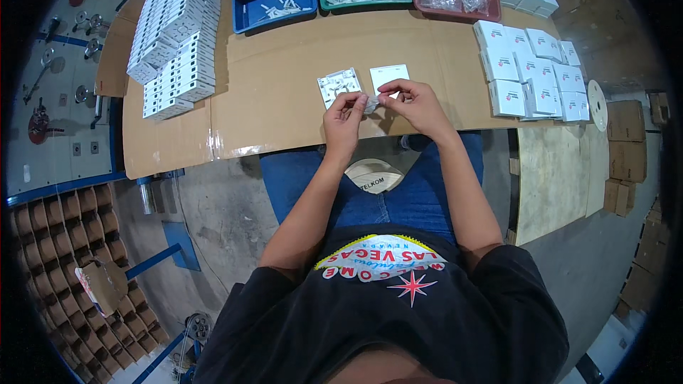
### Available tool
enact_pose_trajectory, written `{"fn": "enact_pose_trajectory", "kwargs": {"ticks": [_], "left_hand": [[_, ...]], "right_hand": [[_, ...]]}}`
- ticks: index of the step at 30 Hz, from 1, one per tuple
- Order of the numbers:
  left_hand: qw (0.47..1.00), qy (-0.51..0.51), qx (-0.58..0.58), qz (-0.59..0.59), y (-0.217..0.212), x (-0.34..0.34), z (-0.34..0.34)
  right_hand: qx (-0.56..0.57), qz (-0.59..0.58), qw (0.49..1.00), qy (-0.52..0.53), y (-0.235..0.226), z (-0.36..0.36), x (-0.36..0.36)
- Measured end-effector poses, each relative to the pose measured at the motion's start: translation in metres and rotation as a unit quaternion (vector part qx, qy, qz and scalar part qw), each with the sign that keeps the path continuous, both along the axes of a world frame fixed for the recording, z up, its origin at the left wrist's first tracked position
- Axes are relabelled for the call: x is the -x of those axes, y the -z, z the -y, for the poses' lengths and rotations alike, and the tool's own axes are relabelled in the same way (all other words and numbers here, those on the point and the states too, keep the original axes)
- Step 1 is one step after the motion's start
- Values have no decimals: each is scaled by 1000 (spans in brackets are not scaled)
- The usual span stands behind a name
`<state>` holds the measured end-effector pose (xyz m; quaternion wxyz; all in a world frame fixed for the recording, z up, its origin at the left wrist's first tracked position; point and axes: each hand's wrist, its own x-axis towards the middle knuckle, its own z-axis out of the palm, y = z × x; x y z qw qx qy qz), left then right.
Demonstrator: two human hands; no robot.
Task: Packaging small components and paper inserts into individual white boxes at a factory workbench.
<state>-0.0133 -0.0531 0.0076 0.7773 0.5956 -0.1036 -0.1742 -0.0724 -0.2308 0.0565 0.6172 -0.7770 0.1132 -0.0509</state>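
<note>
My left hand (344,119) and my right hand (413,102) meet over the near edge of the cardboard-covered table (284,92). Together they pinch a small clear plastic bag (371,104) between their fingertips. Just beyond the hands lie a white square switch frame (337,86) with its back side up and a plain white cover plate (390,74). A tape roll (373,173) rests on my lap below the hands.
Rows of white plates (174,35) are stacked at the table's left. Small white boxes (533,71) are piled at the right. Red, blue and green trays (274,1) of small parts and clear bags line the far edge. Brown cardboard dividers (71,242) stand on the floor at left.
</note>
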Motion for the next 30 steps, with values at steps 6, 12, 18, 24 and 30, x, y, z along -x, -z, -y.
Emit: {"fn": "enact_pose_trajectory", "kwargs": {"ticks": [6,12,18,24,30], "left_hand": [[1000,-2,3,4,-3,1,1],[1000,-8,11,1,-5,1,2],[1000,-9,3,-9,-2,0,1],[1000,-8,4,-22,-5,1,1],[1000,-4,-11,-6,-6,1,1]], "right_hand": [[-22,-18,1000,-12,4,0,0],[-64,-7,998,-11,9,2,-1],[-93,-8,995,-16,21,5,-2],[-136,-3,990,-27,22,6,-1],[-97,-18,995,-28,9,4,-1]]}}
